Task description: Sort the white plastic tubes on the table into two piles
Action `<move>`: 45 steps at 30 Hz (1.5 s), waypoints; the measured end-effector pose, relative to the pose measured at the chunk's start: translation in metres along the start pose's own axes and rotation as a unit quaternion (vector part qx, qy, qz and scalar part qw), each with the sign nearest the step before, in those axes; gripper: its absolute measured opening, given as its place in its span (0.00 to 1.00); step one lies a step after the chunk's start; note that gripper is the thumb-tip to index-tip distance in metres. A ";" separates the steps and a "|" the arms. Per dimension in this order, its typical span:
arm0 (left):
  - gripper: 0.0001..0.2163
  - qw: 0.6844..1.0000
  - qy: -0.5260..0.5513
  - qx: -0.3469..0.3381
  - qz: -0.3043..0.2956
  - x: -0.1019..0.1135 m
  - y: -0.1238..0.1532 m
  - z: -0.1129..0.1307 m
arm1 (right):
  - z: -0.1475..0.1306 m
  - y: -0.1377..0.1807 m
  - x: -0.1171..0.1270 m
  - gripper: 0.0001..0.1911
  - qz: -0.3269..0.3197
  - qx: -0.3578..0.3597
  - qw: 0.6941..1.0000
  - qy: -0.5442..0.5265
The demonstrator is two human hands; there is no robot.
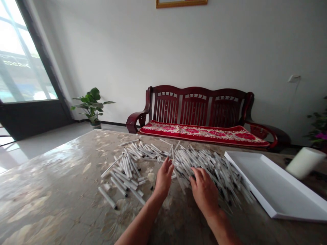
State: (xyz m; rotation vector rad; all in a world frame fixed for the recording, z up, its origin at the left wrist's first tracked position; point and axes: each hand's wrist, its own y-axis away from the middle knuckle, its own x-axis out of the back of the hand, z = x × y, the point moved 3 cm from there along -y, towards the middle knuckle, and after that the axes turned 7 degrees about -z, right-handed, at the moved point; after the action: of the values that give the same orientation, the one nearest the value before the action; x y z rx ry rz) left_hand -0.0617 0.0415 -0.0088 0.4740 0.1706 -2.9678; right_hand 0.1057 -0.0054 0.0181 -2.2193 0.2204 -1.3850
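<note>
1. Left hand [163, 178]: open, fingers together and pointing away from the body, tips at the near edge of the larger pile; no grip.
2. Right hand [204, 192]: open, fingers lightly curved and resting on the larger pile; no clear grip.
3. Larger pile of slim white tubes [206, 170]: dark-tipped, loose, criss-crossed; right of centre on the tabletop, just beside the tray.
4. Smaller pile of slim white tubes [125, 170]: same kind, just left of the left hand, meeting the larger pile along the far side.
5. Tabletop [51, 194]: polished, veined beige stone or stone-look surface.
6. White shallow tray [273, 183]: rimmed, on the tabletop at right.
7. White cylinder [305, 163]: tilted, beyond the tray.
8. Dark-red wooden bench [196, 105]: slatted back, against the wall.
9. Red floral cushion [201, 132]: on the bench seat.
10. Potted plant [92, 105]: on the floor, left of the bench.
</note>
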 end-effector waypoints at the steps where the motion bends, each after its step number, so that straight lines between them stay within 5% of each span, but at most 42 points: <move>1: 0.21 0.999 -0.041 -0.024 0.018 0.004 -0.003 0.006 | -0.005 0.001 0.001 0.16 -0.011 0.021 1.000 0.001; 6: 0.12 0.956 -0.270 -0.092 0.068 0.045 -0.004 0.059 | -0.044 0.016 -0.012 0.22 -0.152 0.197 0.968 -0.018; 9: 0.12 0.853 -0.512 -0.051 0.089 0.070 0.005 0.085 | -0.060 0.021 -0.025 0.25 -0.214 0.254 0.943 -0.027; 13: 0.12 0.733 -0.676 0.073 -0.011 0.090 0.017 0.085 | -0.060 0.015 -0.036 0.25 -0.240 0.224 0.944 -0.017; 18: 0.15 0.662 -0.735 0.132 -0.065 0.098 0.022 0.078 | -0.039 0.005 -0.036 0.19 -0.194 0.139 0.971 0.031; 23: 0.16 0.672 -0.726 0.134 -0.056 0.093 0.017 0.069 | -0.022 0.001 -0.032 0.17 -0.146 0.079 0.984 0.070; 29: 0.16 0.809 -0.582 -0.004 -0.077 0.068 0.007 0.057 | -0.018 0.001 -0.028 0.16 -0.080 0.073 0.992 0.066; 31: 0.15 0.789 -0.614 -0.015 0.013 0.075 0.004 0.064 | -0.018 0.002 -0.027 0.17 -0.055 0.078 0.994 0.057; 34: 0.17 0.699 -0.709 0.039 0.084 0.090 0.004 0.074 | -0.017 0.005 -0.028 0.16 -0.035 0.091 0.995 0.036; 37: 0.19 0.656 -0.748 0.093 0.042 0.096 0.006 0.074 | -0.019 0.006 -0.029 0.15 -0.025 0.113 0.993 0.013; 42: 0.16 0.682 -0.721 0.087 -0.090 0.086 0.019 0.076 | -0.024 0.008 -0.030 0.14 -0.018 0.138 0.990 -0.010; 45: 0.13 0.657 -0.733 0.084 -0.152 0.082 0.026 0.079 | -0.025 0.010 -0.030 0.14 -0.018 0.145 0.989 -0.025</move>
State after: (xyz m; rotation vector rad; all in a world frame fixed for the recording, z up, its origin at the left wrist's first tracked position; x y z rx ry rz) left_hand -0.1593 -0.0041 0.0378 -2.0545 -0.2294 -2.5682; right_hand 0.0709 -0.0104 -0.0016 -2.0207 -0.0379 -1.2885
